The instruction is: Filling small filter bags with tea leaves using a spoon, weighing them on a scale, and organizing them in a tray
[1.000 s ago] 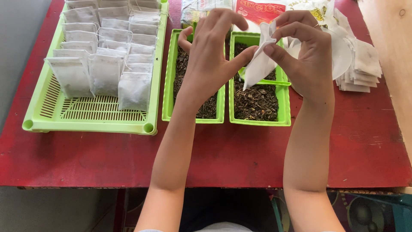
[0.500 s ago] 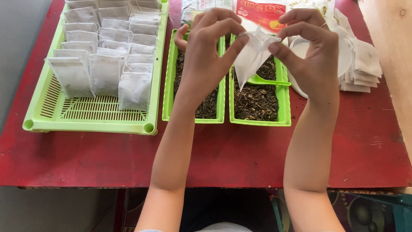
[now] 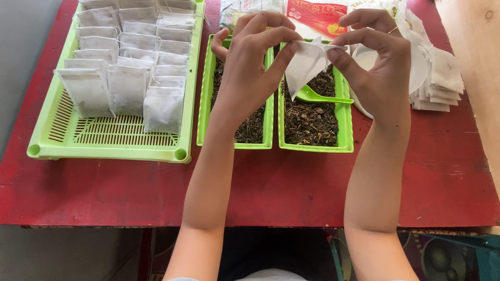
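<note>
Here both hands, left hand (image 3: 250,62) and right hand (image 3: 377,65), pinch the white bag (image 3: 304,65) between them, over a green tray (image 3: 312,147).

A red packet (image 3: 315,13) with a white upper edge and a small yellow mark is laid flat just beyond the fingertips of both hands, between the left hand (image 3: 250,62) and the right hand (image 3: 377,65). A pale, glossy packet (image 3: 237,10), seemingly clear plastic over greenish print, is seen beside it, just above the left hand. Both are cut off by the upper edge.
</note>
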